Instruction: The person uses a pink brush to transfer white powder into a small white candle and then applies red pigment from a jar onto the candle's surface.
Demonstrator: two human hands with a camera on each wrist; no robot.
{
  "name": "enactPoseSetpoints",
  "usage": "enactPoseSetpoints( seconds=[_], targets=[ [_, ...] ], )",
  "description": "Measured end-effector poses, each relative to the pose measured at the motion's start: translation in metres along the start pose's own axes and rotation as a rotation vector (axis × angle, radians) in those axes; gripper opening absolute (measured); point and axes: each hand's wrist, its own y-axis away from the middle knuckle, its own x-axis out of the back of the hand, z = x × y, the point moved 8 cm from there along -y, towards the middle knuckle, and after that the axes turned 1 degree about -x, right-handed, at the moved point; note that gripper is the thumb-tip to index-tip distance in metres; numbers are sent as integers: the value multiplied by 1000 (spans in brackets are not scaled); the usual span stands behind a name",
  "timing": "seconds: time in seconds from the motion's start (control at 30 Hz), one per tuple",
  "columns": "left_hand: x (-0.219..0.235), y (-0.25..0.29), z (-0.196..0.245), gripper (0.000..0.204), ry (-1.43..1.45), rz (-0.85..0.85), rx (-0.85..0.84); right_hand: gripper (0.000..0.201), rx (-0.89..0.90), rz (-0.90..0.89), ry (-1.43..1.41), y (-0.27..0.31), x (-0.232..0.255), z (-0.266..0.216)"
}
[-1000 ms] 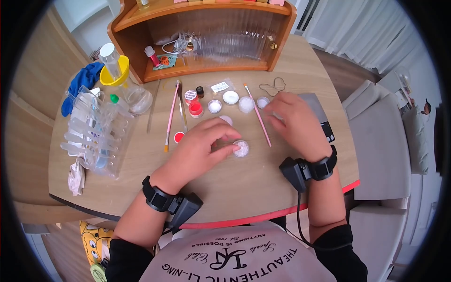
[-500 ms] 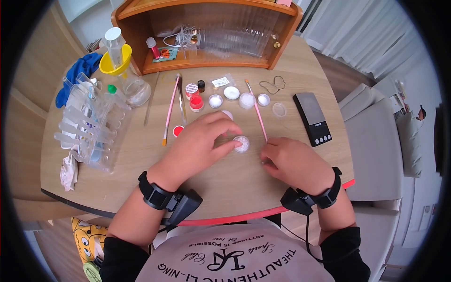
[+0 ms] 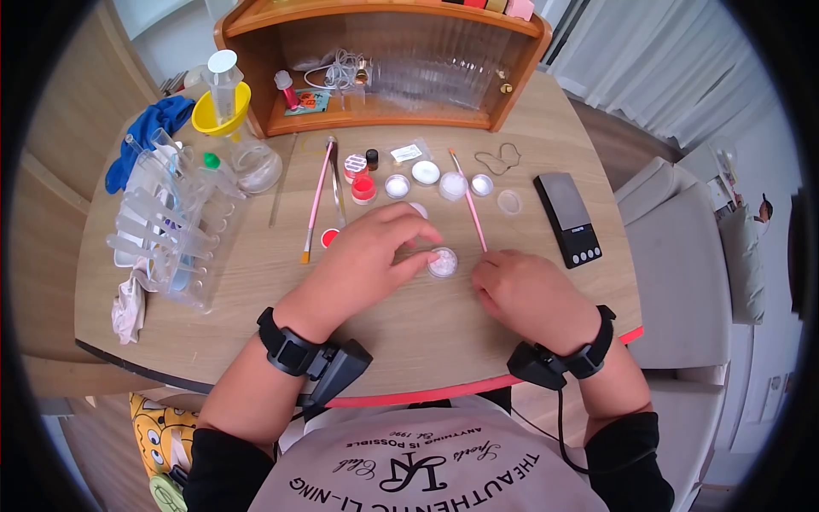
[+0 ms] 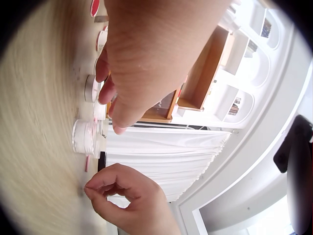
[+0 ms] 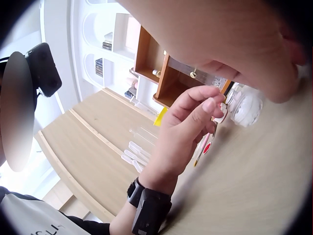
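Observation:
A small clear jar of whitish flakes (image 3: 443,263) stands on the table in front of my left hand (image 3: 363,264). The thumb tip of that hand is right at the jar's rim, and its index finger arches above, apart from the thumb. To the right of the jar, my right hand (image 3: 537,292) is low at the tabletop with curled fingers. In the left wrist view, its thumb and index fingertips (image 4: 89,191) meet close to the wood, with nothing visible between them. The handle end of a pink brush (image 3: 474,213) lies right by this hand's knuckles.
Behind the hands are several small pots, including a red pot (image 3: 363,189) and a white pot (image 3: 397,186), plus a clear lid (image 3: 509,202). A black scale (image 3: 567,219) lies right. A clear rack (image 3: 175,247) with pipettes stands left, a wooden cabinet (image 3: 375,121) behind.
My right hand has come from beside the scale toward me, down to the table right of the jar; a clear lid now shows where it was. My left hand stays by the jar.

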Motion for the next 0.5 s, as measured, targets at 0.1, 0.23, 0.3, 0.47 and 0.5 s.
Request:
enactPoseSetpoints(
  seconds=[0.1, 0.23, 0.3, 0.47, 0.5],
  targets=[
    [-1, 1, -5, 20, -3, -32, 44, 8, -18, 76, 7, -8, 20, -3],
    [-2, 0, -5, 20, -1, -43, 44, 9, 79, 152, -15, -25, 33, -14],
    [-1, 0, -5, 20, -3, -33, 35, 13, 137, 169, -26, -33, 28, -18],
    [1, 2, -7, 15, -6, 5, -33, 9, 149, 172, -106, -37, 23, -16],
    [0, 1, -8, 15, -5, 5, -32, 9, 157, 168, -113, -37, 24, -15]
  ],
)
